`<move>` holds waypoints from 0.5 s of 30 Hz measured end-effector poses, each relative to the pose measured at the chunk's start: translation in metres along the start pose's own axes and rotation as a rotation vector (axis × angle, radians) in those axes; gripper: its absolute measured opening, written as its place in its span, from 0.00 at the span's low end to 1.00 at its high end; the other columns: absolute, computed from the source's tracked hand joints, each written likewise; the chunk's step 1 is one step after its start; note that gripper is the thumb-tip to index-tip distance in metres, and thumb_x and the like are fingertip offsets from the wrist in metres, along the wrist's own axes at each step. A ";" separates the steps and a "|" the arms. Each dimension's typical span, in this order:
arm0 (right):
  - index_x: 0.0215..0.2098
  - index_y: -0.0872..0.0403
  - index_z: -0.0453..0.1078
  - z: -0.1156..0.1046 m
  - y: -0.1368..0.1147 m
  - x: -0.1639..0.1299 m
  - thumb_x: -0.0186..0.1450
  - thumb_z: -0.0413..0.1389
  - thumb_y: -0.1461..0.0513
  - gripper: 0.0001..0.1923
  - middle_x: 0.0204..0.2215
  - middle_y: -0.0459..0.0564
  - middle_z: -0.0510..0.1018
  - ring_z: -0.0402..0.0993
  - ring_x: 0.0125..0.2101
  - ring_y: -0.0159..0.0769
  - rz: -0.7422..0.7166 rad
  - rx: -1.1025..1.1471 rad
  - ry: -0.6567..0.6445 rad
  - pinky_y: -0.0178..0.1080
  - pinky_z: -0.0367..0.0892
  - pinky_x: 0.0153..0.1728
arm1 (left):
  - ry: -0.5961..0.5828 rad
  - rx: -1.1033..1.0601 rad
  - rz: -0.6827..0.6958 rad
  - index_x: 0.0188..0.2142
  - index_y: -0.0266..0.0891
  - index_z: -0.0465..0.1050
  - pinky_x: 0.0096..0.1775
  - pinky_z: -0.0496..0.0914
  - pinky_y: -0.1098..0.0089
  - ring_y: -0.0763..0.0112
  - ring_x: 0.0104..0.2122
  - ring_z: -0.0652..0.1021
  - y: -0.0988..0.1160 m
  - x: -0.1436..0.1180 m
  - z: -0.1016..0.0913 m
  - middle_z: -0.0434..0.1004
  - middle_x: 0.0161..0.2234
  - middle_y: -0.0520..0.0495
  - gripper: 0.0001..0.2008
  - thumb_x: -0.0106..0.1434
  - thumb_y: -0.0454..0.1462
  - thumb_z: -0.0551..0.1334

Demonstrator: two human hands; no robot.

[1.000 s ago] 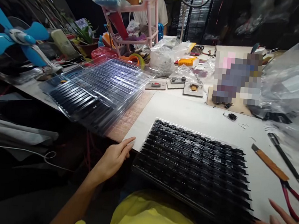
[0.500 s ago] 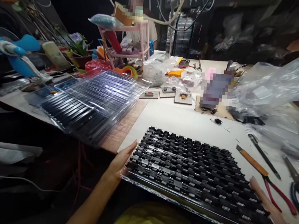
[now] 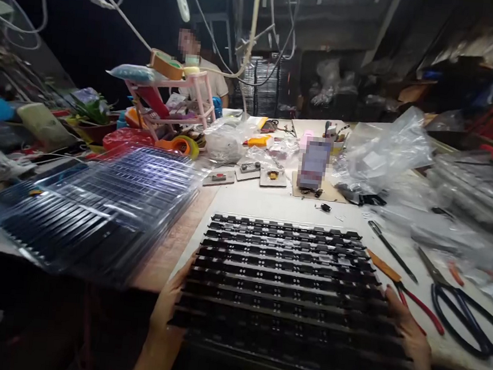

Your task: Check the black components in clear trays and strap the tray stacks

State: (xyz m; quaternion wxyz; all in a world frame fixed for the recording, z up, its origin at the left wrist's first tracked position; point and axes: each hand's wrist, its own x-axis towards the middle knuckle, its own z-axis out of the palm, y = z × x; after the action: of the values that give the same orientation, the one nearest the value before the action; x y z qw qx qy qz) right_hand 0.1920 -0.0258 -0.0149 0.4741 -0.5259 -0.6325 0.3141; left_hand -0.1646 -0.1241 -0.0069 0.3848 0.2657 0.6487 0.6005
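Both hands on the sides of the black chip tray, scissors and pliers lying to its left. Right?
Not quite. In the head view the scissors and pliers lie to the right of the black chip tray, not the left. The left hand and right hand do grip its two sides.

The tray (image 3: 285, 280) is black, row after row of dark strips with tiny pale dots along them. The stack of ridged trays (image 3: 97, 212) on the left is clear plastic over black, catching a white glare. White tabletop (image 3: 270, 204), with a brownish wood strip (image 3: 172, 247) beside it. Pliers (image 3: 417, 301) have red handles, scissors (image 3: 463, 313) black ones. The little rack (image 3: 172, 98) at the back is pink, with an orange tape roll (image 3: 183, 145) below it.
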 end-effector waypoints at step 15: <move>0.33 0.48 0.77 0.041 -0.047 0.012 0.62 0.55 0.54 0.10 0.30 0.43 0.81 0.75 0.43 0.38 0.675 0.756 0.110 0.41 0.70 0.48 | -0.294 -0.424 -0.292 0.62 0.49 0.55 0.60 0.58 0.57 0.62 0.59 0.63 -0.012 0.022 -0.005 0.70 0.55 0.50 0.24 0.67 0.46 0.49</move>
State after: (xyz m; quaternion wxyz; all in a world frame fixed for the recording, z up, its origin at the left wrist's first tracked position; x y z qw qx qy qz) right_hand 0.1368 -0.0216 0.0162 0.5358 -0.5085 -0.2434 0.6286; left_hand -0.1794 -0.1109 -0.0230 0.6036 0.1673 0.4774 0.6162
